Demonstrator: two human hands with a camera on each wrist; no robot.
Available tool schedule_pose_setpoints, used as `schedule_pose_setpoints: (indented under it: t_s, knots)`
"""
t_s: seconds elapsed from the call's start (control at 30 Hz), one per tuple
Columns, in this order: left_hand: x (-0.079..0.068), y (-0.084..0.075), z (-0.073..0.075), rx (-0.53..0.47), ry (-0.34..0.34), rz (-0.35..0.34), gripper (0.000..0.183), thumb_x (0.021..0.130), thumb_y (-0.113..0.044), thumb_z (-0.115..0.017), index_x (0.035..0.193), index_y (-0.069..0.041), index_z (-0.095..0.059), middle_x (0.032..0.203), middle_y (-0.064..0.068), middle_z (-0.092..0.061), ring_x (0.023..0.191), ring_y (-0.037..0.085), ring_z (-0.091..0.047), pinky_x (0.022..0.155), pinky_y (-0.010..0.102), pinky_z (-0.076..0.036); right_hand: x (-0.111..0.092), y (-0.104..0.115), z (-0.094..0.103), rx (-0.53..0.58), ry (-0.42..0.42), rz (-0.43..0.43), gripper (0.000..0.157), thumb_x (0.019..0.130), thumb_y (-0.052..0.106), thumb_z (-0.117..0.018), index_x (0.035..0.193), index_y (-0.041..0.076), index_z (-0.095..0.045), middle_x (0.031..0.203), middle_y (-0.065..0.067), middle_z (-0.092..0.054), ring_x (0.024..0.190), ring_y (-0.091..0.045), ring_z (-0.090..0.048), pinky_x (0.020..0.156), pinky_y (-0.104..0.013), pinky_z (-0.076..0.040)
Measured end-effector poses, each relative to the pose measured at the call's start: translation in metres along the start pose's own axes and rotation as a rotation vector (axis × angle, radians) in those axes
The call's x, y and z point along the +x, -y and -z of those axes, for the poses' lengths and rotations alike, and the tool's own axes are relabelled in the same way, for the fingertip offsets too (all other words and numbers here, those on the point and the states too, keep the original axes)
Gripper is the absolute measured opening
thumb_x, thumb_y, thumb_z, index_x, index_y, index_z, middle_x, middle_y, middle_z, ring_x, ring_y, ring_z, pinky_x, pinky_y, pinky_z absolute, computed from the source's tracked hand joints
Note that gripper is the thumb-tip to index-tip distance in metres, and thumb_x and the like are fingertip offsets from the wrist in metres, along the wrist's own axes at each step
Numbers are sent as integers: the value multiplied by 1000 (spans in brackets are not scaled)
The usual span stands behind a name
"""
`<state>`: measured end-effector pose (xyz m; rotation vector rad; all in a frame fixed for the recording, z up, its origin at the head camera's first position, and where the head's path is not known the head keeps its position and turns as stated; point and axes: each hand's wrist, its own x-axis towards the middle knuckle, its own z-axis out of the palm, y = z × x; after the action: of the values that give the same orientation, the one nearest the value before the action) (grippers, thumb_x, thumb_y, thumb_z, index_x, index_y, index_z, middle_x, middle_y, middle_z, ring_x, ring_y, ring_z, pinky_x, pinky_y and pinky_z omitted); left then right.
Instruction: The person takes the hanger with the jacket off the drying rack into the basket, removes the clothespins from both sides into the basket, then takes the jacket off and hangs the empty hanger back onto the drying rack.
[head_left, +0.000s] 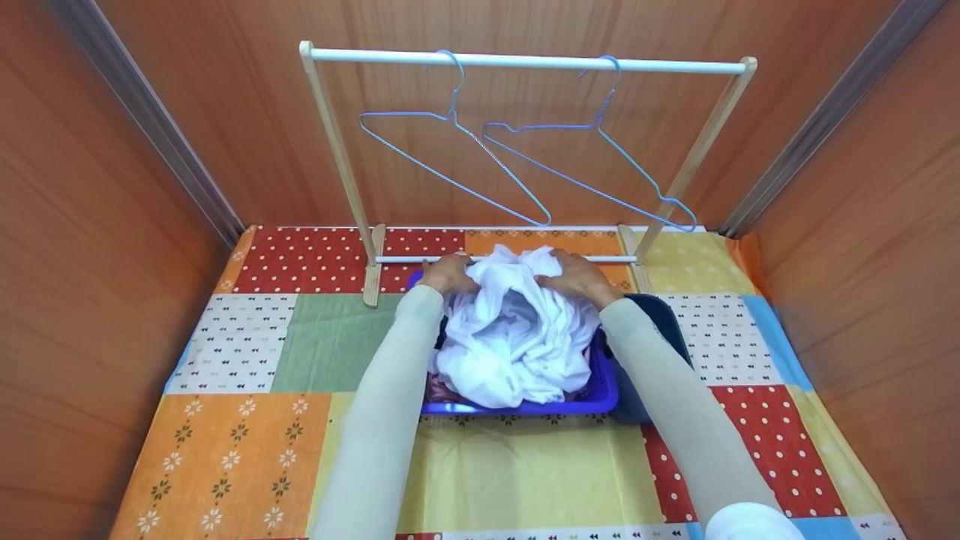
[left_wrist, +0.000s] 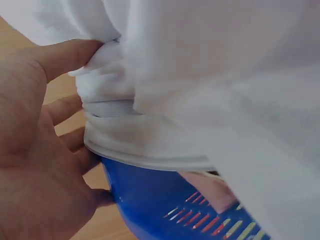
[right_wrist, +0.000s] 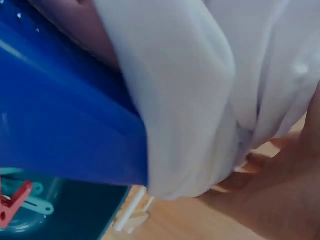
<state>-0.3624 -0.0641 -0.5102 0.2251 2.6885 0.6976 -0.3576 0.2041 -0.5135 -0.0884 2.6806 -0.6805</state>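
Note:
A bunched white garment (head_left: 517,337) rises from a blue plastic basket (head_left: 604,390) in the head view. My left hand (head_left: 450,274) grips the garment's far left side. In the left wrist view the thumb (left_wrist: 70,56) presses on the cloth near a stitched band, with the other fingers spread along its edge. On the far right side my right hand (head_left: 579,277) holds the same garment. The right wrist view shows those fingers (right_wrist: 240,175) partly hidden behind the folds. Pinkish cloth (right_wrist: 90,25) lies lower in the basket.
Two blue hangers (head_left: 499,202) (head_left: 585,184) hang on the white rail (head_left: 525,60) of a wooden-legged rack behind the basket. A dark bin (head_left: 634,394) stands right of the basket, holding clothespins (right_wrist: 17,202). Wood-grain panels (head_left: 97,247) enclose the patchwork cloth (head_left: 525,472).

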Motion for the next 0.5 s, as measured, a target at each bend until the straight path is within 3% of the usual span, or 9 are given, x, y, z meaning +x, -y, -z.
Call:
schedule_pose_setpoints:
  t_s: [0.1,0.2,0.33,0.5]
  knots:
    - [2,-3,-4,8,-46,-50,47,90,-22,-67,134,-10,-60,136,10,-61,128,30,-54,117,52,-31,3,-3,-4,-42,-57,103,69,95,44,-59,153,15,-35,156,-17,-37,145,-39,-31,118,-57,-25]
    - [4,-8,-5,-10,-126,-91,32,92,-9,-62,123,-10,-68,124,10,-68,117,28,-61,106,43,-46,5,-6,-5,-66,-126,181,54,98,29,-59,146,8,-45,147,-19,-48,139,-39,-40,116,-54,-30]
    - [5,-12,-4,-36,-206,-114,27,93,-4,-59,115,-10,-73,118,9,-71,113,27,-63,104,41,-48,4,-9,-4,-38,-222,257,38,97,11,-59,133,1,-58,134,-20,-60,128,-38,-53,112,-51,-38]
    - [4,-16,-1,-97,-256,-159,27,92,-2,-58,113,-9,-74,116,9,-72,112,26,-63,103,39,-49,0,-13,0,-21,-327,298,30,94,3,-59,124,1,-65,124,-18,-67,119,-36,-61,104,-49,-46]
